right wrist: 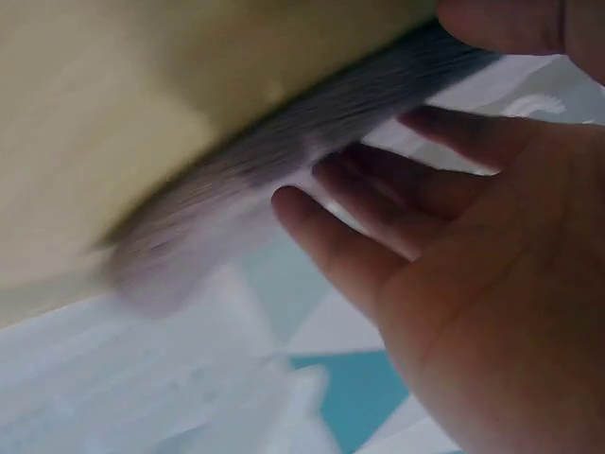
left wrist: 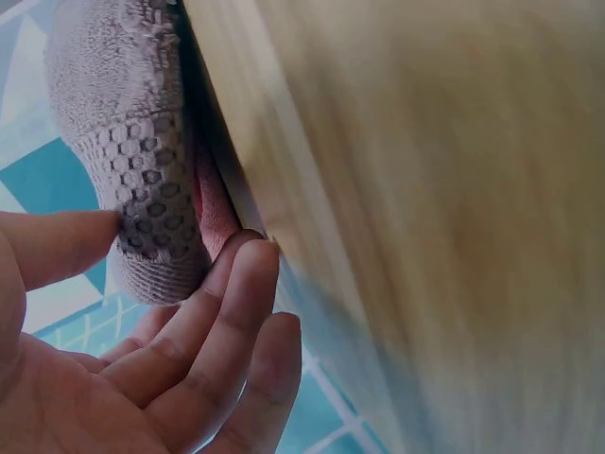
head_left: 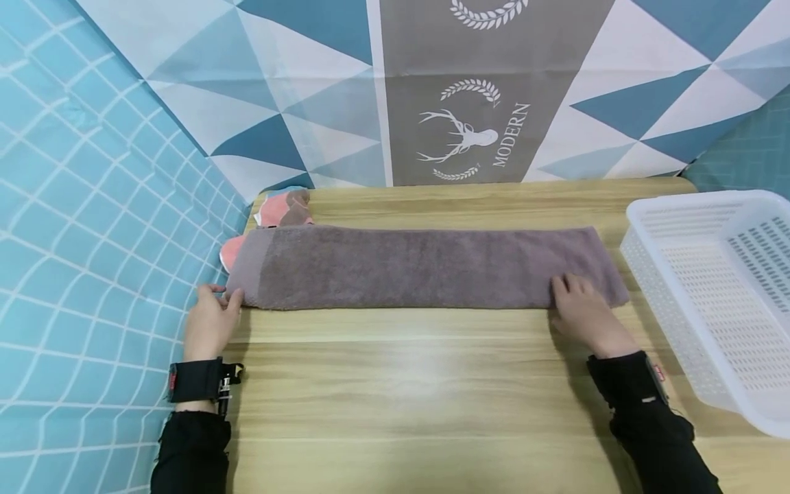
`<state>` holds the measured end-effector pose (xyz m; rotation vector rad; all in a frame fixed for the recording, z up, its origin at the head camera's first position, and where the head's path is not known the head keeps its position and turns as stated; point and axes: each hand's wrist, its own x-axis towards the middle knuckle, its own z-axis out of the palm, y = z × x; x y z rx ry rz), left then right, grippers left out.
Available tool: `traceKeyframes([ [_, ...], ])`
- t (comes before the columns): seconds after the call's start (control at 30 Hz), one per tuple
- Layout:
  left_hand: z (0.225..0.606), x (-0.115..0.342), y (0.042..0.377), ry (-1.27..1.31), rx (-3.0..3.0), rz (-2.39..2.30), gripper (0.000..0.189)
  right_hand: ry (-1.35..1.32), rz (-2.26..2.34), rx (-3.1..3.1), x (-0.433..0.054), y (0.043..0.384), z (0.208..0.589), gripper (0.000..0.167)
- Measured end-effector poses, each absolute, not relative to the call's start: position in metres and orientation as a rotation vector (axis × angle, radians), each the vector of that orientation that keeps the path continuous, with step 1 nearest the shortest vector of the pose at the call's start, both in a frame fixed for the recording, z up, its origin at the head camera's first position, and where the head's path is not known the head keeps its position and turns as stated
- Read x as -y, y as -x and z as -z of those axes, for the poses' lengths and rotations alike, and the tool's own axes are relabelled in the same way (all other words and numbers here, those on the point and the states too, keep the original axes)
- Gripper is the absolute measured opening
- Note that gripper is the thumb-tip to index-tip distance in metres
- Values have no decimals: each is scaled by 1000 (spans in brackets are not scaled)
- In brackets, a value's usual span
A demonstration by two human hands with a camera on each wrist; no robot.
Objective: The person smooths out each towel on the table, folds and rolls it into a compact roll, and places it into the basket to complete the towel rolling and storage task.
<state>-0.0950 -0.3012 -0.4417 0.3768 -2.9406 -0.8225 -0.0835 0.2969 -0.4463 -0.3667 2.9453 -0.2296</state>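
We've got a long, folded grey-brown plush towel (head_left: 407, 267) lying crosswise on a pale wood-grain table (head_left: 395, 384). We see the left hand (head_left: 211, 319) at its near left corner, thumb on the honeycomb-textured end band and fingers on the other side, so it's a narrow, light pinch with the towel in between. The right hand (head_left: 583, 312) is looser, fingers resting over the near edge toward the right end; we can't tell how hard they press. A white plastic mesh basket (head_left: 669, 309) sits just beside that end.
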Motion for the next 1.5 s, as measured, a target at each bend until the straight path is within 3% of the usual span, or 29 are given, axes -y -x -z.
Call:
traceKeyframes([
  [0.37, 438, 310, 97, -341, 2897, 1062, 63, 764, 128, -2845, -150, 123, 436, 54],
  [0.57, 437, 298, 95, -288, 2679, 1055, 42, 972, 151, -2764, -74, 142, 431, 53],
  [0.73, 430, 276, 95, -28, 2516, 923, 23, 1138, 202, -2761, -28, 154, 420, 52],
  [0.93, 420, 249, 97, 297, 2454, 710, 21, 1351, 333, -2795, 7, 162, 400, 63],
  [1.13, 424, 225, 101, 614, 2462, 620, 27, 1451, 389, -2803, 23, 166, 398, 56],
  [1.5, 440, 204, 107, 859, 2642, 425, 20, 1305, 287, -2846, 20, 174, 424, 53],
])
